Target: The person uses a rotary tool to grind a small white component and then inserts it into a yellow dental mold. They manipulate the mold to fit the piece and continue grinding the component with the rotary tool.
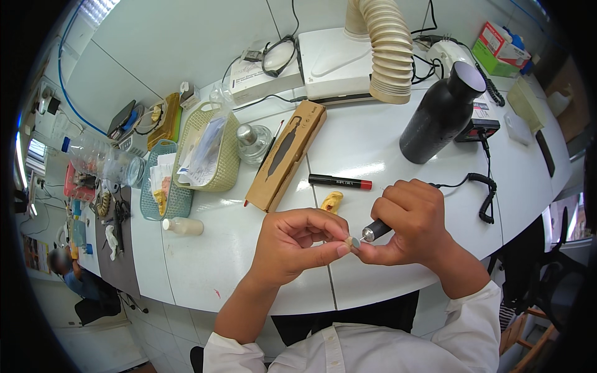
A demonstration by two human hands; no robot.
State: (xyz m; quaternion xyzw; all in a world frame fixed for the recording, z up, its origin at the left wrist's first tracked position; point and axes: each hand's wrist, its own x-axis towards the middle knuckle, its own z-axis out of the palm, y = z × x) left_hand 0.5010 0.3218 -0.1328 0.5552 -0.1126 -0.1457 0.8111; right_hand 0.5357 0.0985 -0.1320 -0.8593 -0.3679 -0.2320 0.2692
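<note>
My right hand (pixel 410 217) is wrapped round a black rotary handpiece (pixel 377 230) with a silver nose, which points left. Between the thumb and fingertips of my left hand (pixel 289 244) is a small roundish piece (pixel 353 243), greyish on its right side; its exact kind is too small to make out. The handpiece's thin tip reaches this piece, though whether they touch I cannot tell. Just beyond my fingers lies a small yellow moulded piece (pixel 332 202) with a reddish spot. A black marker with a red end (pixel 340 181) lies behind it.
A long cardboard box (pixel 287 155) lies beyond my left hand, near a glass jar (pixel 254 143) and plastic baskets (pixel 227 163). At the right stand a black bottle (pixel 440 115) and a coiled cable (pixel 485 199). A ribbed hose (pixel 390 56) hangs at the back. Another person (pixel 81 280) sits far left.
</note>
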